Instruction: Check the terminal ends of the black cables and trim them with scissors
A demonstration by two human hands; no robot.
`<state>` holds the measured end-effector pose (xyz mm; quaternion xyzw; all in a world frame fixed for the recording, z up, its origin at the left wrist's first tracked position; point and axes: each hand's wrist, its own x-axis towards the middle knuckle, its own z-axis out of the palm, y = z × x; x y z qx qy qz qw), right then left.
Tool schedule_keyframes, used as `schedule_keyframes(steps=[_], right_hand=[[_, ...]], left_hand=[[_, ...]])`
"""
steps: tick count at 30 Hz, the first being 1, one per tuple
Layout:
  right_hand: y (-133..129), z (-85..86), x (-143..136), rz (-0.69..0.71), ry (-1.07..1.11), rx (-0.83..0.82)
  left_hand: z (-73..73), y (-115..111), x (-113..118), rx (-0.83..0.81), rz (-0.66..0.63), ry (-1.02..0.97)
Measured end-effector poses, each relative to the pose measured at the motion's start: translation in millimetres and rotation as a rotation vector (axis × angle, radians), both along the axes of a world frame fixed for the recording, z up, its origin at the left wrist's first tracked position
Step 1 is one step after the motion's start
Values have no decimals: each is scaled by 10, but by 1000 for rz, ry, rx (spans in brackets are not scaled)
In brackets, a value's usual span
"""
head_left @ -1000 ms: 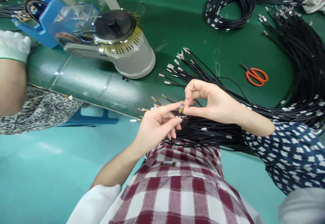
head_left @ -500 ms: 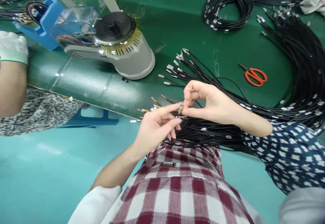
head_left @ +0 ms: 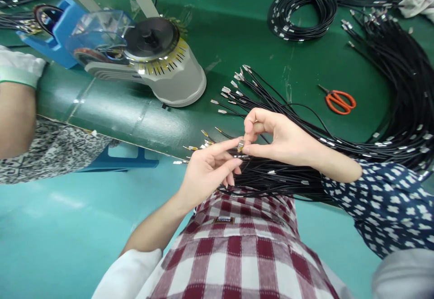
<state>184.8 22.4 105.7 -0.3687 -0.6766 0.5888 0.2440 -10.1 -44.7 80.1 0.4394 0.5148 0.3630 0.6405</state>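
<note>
Above the checked apron, my left hand [head_left: 210,163] and my right hand [head_left: 276,138] meet at a small metal connector [head_left: 240,145] with a yellowish piece on it. My left hand has thumb and forefinger closed around the connector end of a cable. The right thumb and fingertips pinch the connector from the other side. Black cables [head_left: 281,172] with silver ends lie beneath both hands along the table's front edge. More cable ends [head_left: 226,90] fan out just beyond my hands.
A grey tape dispenser [head_left: 179,77] stands left of centre, beside a blue holder [head_left: 64,32]. Orange-handled scissors [head_left: 341,102] lie to the right. Coiled cables [head_left: 301,14] and a large cable bundle [head_left: 407,77] are farther right. Another person's gloved hand [head_left: 20,66] is at the left edge.
The other person's gloved hand at the left has shifted slightly to the right. Both my hands keep nearly the same pose around the connector.
</note>
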Motion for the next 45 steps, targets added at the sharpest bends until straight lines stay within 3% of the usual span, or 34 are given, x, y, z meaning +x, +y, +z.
schedule_keyframes(steps=[13,21,28,35,45], right_hand=[[-86,-33,-59,-110,-100,32],[-126,-54,-53,-106,-30,23],[-115,-244,-38,-262,65,-103],[-168,-226,-210,-231,111,-97],[-195,-183,-228,-293,178,-34]], left_hand=[[-16,-39,24,56,17,33],[-106,32,70,155,233,-35],[-112,114,21,182,329,-129],[-89,116,4,235,279,-165],[-82,136,-35,-30,232,-254]])
